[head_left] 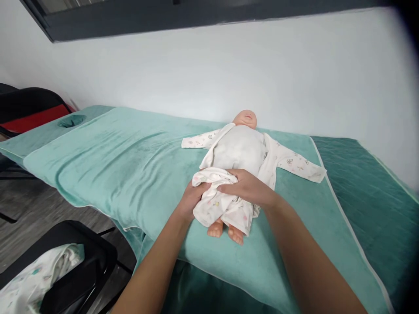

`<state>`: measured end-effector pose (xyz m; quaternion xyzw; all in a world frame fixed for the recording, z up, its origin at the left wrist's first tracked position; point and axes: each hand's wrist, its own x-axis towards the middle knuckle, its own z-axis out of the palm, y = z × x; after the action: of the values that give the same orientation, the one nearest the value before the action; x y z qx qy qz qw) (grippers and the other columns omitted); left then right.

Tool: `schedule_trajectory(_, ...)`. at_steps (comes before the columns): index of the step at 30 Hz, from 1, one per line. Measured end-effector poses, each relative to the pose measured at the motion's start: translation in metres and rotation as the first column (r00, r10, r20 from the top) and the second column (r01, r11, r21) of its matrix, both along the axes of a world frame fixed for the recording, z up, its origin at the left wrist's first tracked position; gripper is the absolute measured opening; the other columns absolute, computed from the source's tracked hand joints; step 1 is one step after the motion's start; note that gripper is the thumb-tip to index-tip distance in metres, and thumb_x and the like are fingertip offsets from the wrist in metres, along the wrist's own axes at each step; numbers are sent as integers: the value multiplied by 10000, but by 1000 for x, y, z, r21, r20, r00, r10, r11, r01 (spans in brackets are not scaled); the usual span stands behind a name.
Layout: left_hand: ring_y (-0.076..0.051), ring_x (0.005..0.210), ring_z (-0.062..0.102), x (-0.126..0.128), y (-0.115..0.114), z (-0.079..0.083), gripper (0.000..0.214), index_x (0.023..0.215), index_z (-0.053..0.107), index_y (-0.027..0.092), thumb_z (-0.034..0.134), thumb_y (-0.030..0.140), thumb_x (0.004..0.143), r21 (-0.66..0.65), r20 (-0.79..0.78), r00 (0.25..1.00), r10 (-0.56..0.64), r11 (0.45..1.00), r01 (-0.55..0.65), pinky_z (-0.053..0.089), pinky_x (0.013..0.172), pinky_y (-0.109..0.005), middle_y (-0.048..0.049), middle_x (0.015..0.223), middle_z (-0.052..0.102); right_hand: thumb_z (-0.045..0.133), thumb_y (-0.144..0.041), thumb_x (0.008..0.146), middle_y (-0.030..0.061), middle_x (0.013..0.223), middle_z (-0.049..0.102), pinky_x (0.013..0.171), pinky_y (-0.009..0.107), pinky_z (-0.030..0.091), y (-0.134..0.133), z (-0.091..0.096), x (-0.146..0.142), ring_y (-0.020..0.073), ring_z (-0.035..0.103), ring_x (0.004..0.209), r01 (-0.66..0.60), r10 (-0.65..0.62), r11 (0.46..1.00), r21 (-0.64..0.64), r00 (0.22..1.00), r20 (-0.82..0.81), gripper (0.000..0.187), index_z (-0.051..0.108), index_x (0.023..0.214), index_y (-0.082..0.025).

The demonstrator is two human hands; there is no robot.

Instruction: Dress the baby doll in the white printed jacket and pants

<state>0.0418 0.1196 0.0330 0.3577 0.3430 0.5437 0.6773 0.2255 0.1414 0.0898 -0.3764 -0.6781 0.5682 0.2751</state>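
Note:
A baby doll (241, 146) lies on its back on the green-covered bed, head toward the wall and bare feet toward me. Its torso is whitish. A white printed baby top (296, 165) lies spread open under it, sleeves stretched out to both sides. Over the doll's legs are small white printed pants (218, 205), bunched at the waist. My left hand (193, 198) grips the left side of the pants, thumb on the cloth. My right hand (247, 187) pinches the waist from the right. Some fingers of both hands are hidden by cloth.
The bed's green cover (140, 161) reaches far left to a face hole (72, 121). A darker green quilted cover (366, 196) is at the right. At lower left a black chair (98, 261) bears a printed cloth (42, 274). A white wall (163, 78) stands behind.

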Motion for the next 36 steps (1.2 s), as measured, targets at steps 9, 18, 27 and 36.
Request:
schedule_trajectory(9, -323, 1080, 663, 4, -5, 0, 780, 1297, 608, 156, 901, 320, 592, 153, -59, 989, -138, 978, 145, 526, 906, -383, -135, 1171, 710, 686, -363, 805, -30, 775, 556, 622, 249, 409, 3, -10, -1, 134, 516, 708, 218, -216, 976, 4, 970, -110, 200, 612, 856, -185)
schedule_trajectory(18, -294, 1040, 694, 0, -4, 0, 532, 1275, 630, 144, 761, 259, 772, 59, 46, 995, -88, 995, 86, 525, 936, -391, -131, 1138, 729, 672, -472, 834, 7, 882, 636, 680, 276, 444, 1, -6, -4, 180, 584, 820, 121, -119, 992, 39, 991, -65, 306, 645, 942, -187)
schedule_trajectory(27, -254, 967, 699, 1, -26, 11, 480, 1230, 639, 158, 734, 233, 766, -23, 129, 992, 15, 1000, -12, 513, 865, -342, -99, 1096, 734, 713, -417, 783, -22, 811, 578, 656, 254, 411, 2, -3, 2, 160, 553, 787, 67, -71, 992, 110, 997, 25, 249, 612, 815, -192)
schedule_trajectory(36, -141, 775, 615, 24, -103, 50, 335, 1103, 660, 189, 717, 299, 792, -136, -33, 981, 190, 972, -192, 445, 658, -251, -45, 986, 696, 603, -209, 665, -43, 722, 572, 573, 227, 369, 3, -5, 1, 122, 507, 664, 17, -63, 979, 205, 974, 220, 102, 607, 762, -178)
